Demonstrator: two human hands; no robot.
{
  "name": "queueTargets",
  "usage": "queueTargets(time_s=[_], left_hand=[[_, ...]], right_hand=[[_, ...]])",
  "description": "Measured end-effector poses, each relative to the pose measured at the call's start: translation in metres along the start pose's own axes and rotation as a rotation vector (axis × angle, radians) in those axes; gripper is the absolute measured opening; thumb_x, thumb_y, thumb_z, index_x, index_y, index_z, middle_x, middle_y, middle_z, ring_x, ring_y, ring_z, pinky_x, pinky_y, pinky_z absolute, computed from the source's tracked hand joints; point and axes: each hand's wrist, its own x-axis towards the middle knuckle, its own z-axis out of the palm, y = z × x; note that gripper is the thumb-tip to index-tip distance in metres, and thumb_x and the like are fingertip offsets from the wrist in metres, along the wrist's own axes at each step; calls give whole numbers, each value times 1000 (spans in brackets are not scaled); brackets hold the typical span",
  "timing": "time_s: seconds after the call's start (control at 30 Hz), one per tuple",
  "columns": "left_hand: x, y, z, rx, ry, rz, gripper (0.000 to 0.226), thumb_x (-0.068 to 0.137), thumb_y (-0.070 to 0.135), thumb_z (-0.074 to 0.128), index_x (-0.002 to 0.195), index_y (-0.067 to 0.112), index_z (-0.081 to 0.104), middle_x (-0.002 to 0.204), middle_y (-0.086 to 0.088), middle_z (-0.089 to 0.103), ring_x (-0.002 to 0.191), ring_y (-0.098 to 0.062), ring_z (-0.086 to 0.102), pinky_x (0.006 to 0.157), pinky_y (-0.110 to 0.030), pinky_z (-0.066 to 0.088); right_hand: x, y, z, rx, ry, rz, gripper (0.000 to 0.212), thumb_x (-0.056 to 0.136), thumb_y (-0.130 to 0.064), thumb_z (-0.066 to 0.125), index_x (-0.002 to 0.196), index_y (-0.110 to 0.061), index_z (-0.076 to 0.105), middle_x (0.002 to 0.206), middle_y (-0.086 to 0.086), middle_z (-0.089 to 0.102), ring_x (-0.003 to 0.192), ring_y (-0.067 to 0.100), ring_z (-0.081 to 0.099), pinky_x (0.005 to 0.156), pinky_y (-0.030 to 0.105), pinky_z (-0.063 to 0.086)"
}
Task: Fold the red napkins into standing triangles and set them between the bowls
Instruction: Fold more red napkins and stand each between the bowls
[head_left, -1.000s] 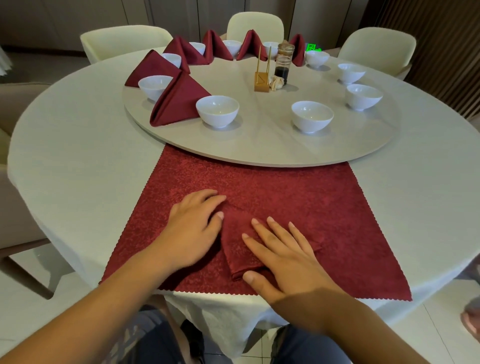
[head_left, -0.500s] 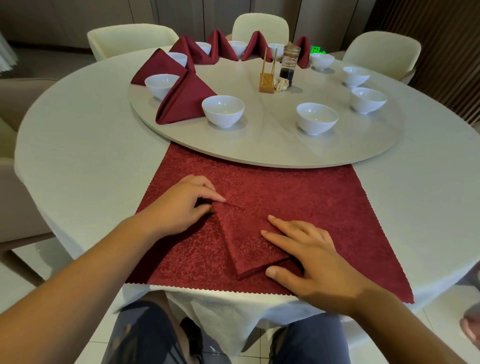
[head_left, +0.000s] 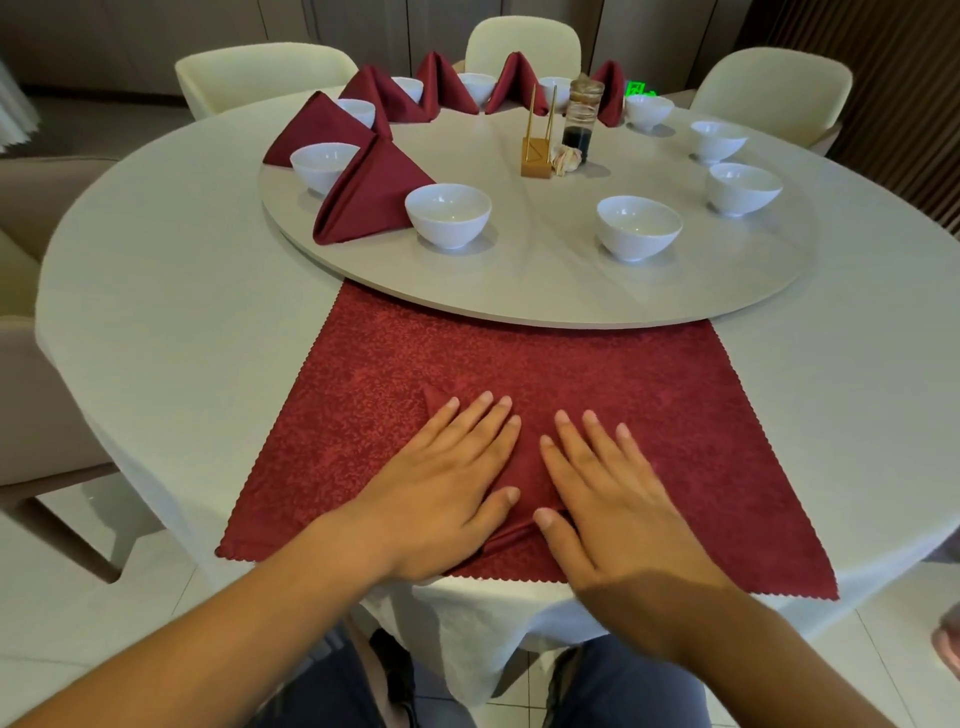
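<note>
Both hands lie flat with straight fingers, grasping nothing. The left hand (head_left: 441, 483) and the right hand (head_left: 608, 499) press side by side on a partly folded napkin (head_left: 524, 467) at lower centre of the frame. It rests on a wider red cloth (head_left: 519, 358) spread over the table (head_left: 182, 291).

About six standing napkins (head_left: 369, 195) are already set between bowls along the upper left arc of the turntable (head_left: 545, 280). The bowls on the right side have bare gaps between them, starting between the near left bowl (head_left: 448, 215) and the near right bowl (head_left: 639, 228). I judge the task roughly half done: this napkin is not yet shaped to stand or placed, and several gaps remain.
</note>
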Motion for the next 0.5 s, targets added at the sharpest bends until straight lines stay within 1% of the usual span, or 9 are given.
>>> queueTargets(time_s=[0.07, 0.1, 0.13, 0.2, 0.27, 0.3, 0.33, 0.4, 0.5], left_hand=[[-1, 1, 0, 8, -3, -1, 74, 97, 54, -3, 162, 18, -10, 168, 2, -21, 149, -7, -33, 124, -35, -16], [-2, 1, 0, 5, -8, -1, 74, 97, 53, -3, 161, 18, -11, 168, 2, -23, 148, -6, -33, 124, -35, -16], [-3, 1, -1, 0, -14, 1, 73, 98, 54, -3, 161, 18, -12, 168, 2, -24, 148, -6, -34, 124, -35, -15], [-4, 0, -2, -14, -15, 3, 77, 98, 62, -3, 160, 18, -15, 167, 2, -26, 148, -5, -34, 125, -37, -14], [-5, 1, -4, -24, -33, 7, 85, 95, 72, -3, 160, 19, -17, 166, 3, -28, 147, -5, -35, 126, -37, -13], [-4, 2, -5, -24, -46, 8, 90, 93, 77, -2, 160, 19, -18, 165, 4, -30, 147, -5, -36, 126, -37, -13], [-4, 3, -6, -20, -54, 7, 94, 91, 80, -2, 159, 19, -19, 165, 4, -31, 146, -5, -37, 126, -37, -13], [-4, 3, -8, -2, -61, 2, 99, 88, 85, 1, 159, 19, -19, 164, 4, -32, 146, -6, -38, 126, -38, -13], [-4, 4, -7, 11, -66, -6, 102, 87, 87, 4, 160, 19, -20, 164, 3, -33, 146, -6, -38, 126, -38, -13]], right_hand=[[0, -13, 11, 10, 17, -41, 71, 98, -52, 11, 160, -19, 11, 167, -2, -4, 152, 13, -20, 121, 34, -12], [-1, -16, 17, 0, 24, -55, 69, 99, -51, 15, 159, -16, 17, 168, 1, 4, 153, 15, -14, 121, 35, -8], [-1, -15, 21, -6, 23, -58, 69, 100, -51, 16, 159, -15, 18, 168, 1, 7, 154, 15, -12, 121, 35, -6], [-1, -7, 24, 3, 16, -24, 73, 99, -58, 10, 160, -19, 8, 168, -4, -4, 151, 10, -20, 121, 34, -10], [-4, 6, 18, -16, -16, 30, 79, 93, -67, -2, 159, -23, -8, 164, -9, -21, 147, 5, -30, 120, 31, -16], [-5, 14, 15, -51, -36, 53, 82, 89, -70, -9, 157, -24, -15, 162, -10, -26, 145, 4, -33, 119, 30, -19], [-6, 21, 13, -79, -50, 68, 86, 86, -73, -15, 157, -24, -18, 162, -9, -28, 145, 4, -34, 119, 30, -19], [-8, 32, 10, -95, -78, 88, 94, 79, -75, -26, 157, -22, -18, 163, -8, -26, 145, 4, -33, 120, 30, -18], [-10, 41, 8, -115, -114, 112, 97, 76, -75, -30, 157, -21, -21, 163, -7, -28, 145, 4, -33, 119, 31, -20]])
